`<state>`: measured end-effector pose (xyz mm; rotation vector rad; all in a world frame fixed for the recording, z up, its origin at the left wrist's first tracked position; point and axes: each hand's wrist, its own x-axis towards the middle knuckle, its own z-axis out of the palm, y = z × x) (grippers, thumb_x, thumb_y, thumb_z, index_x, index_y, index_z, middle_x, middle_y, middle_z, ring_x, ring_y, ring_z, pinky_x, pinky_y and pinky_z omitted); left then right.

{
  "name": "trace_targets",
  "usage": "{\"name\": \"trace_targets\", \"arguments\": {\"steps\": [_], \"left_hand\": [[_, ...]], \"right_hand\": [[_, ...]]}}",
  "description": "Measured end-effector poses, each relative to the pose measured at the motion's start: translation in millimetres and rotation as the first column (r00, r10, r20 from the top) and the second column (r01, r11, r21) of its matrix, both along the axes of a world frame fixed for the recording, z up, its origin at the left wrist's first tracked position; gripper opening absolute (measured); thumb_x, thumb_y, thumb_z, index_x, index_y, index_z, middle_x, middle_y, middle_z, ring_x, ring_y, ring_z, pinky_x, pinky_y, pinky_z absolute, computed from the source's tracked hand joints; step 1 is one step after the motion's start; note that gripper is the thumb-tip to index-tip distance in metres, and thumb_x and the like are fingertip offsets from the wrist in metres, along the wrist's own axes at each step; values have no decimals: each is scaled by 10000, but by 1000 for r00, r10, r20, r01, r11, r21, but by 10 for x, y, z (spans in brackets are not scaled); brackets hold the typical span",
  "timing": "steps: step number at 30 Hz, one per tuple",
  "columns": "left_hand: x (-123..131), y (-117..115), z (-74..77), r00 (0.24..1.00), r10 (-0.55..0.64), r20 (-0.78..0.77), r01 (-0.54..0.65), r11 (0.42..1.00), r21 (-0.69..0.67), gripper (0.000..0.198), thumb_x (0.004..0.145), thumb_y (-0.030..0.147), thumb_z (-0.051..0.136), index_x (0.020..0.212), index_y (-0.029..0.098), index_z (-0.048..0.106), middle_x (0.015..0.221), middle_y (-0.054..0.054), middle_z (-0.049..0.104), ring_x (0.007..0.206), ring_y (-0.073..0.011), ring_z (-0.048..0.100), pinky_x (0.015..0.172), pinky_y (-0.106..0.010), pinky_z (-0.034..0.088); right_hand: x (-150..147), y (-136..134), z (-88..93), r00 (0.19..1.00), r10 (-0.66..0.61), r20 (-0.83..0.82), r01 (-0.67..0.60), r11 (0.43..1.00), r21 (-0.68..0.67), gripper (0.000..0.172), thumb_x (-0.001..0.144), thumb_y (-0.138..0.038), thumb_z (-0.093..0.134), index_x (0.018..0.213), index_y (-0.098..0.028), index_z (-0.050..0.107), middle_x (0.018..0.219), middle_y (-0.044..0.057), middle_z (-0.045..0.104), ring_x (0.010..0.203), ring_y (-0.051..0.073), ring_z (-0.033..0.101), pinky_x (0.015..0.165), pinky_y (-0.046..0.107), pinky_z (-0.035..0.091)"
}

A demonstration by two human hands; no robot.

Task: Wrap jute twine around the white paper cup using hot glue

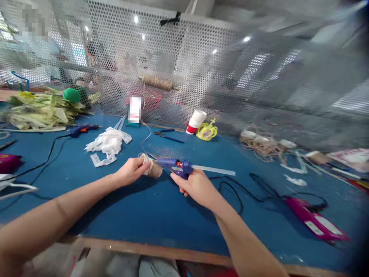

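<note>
My left hand [132, 170] is closed around a small white cup [155, 170] that lies tilted and is partly wrapped in brown twine. A strand of twine [146, 138] runs from the cup up toward a twine spool [158, 82] at the mesh. Wrapped around the handle of a blue hot glue gun [173, 165] is my right hand [196, 186]. A long translucent glue stick [215, 169] juts from the gun's rear. The nozzle is at the cup's side; whether it touches cannot be seen.
Crumpled white plastic [108, 144], pliers [168, 136], a red-white cup [196, 121] and a yellow crown-shaped piece [206, 130] lie beyond my hands. Another glue gun [83, 130] and corn husks [43, 109] are left. A magenta power strip [315, 219] with black cord lies right.
</note>
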<state>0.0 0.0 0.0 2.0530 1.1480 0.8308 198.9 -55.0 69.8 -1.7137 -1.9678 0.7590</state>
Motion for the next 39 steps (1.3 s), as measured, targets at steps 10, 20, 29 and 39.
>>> {"name": "trace_targets", "arguments": {"steps": [10,20,29,39], "left_hand": [[-5,4,18,998,-37,50,35,999,40,414,848,417,332,657,112,535,565,25,437,549,-83,366,521,-190,345],[2,-5,39,998,-52,36,50,997,58,410,846,411,337,664,108,545,584,18,467,554,-83,378,541,-191,357],[9,44,19,997,79,21,-78,997,-25,423,820,450,322,590,129,472,527,42,316,508,-78,278,465,-203,246],[11,45,9,998,52,37,-51,999,-19,430,829,448,322,621,116,502,540,39,340,524,-77,288,479,-196,269]], "right_hand": [[3,-35,27,1000,4,-21,-4,1000,-26,188,755,-298,474,645,-166,550,405,-33,510,342,84,480,376,173,416],[10,-6,12,1000,13,-23,-13,1000,-8,189,760,-299,474,664,-157,554,419,-28,516,345,83,483,388,176,421],[26,-48,-16,998,57,-32,-58,998,-35,215,760,-312,480,615,-162,531,425,-23,528,345,79,486,375,169,422],[8,-48,6,999,37,-9,-37,999,-15,206,764,-308,465,631,-163,528,426,-29,514,346,80,485,368,168,421]]}}
